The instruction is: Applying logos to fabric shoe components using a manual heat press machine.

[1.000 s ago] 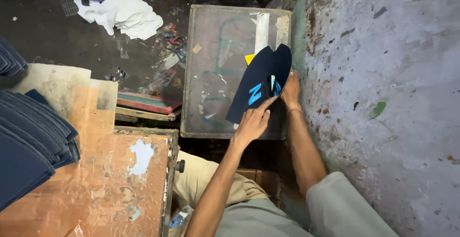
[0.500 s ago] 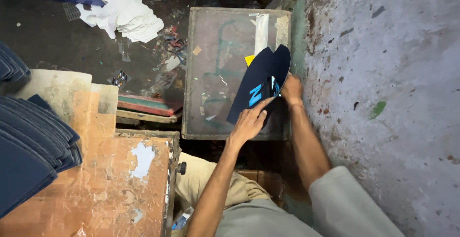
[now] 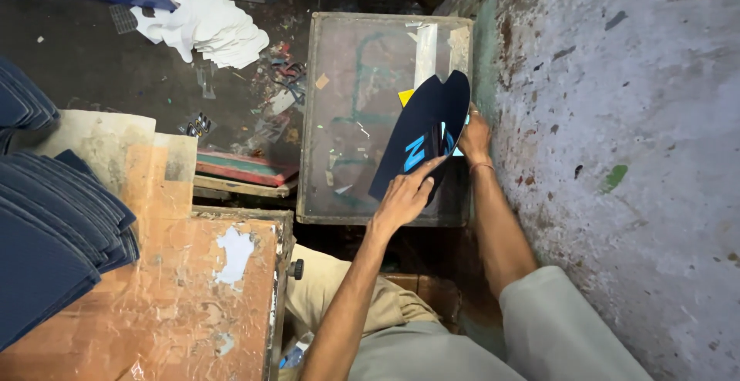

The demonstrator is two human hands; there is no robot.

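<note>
Left hand [image 3: 402,196] and right hand [image 3: 473,136] both grasping dark panel [image 3: 422,140], fingers clasped on its edges. Held tilted over glass-topped frame [image 3: 362,73]. Dark panels stacked [image 3: 54,219] at left.

Stacked dark blue pieces [image 3: 54,227] on a worn orange table [image 3: 177,296], white paper scraps [image 3: 204,30] on the dark floor [image 3: 85,65], flat boards [image 3: 243,173], mottled grey wall [image 3: 617,119].

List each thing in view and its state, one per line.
Dark blue cut piece: tilted up off the glass-topped frame, held at both ends.
Left hand: gripping its lower end.
Right hand: behind its upper edge.
Stacked dark pieces: fanned on the bench.
White scraps: crumpled on the floor.
</note>
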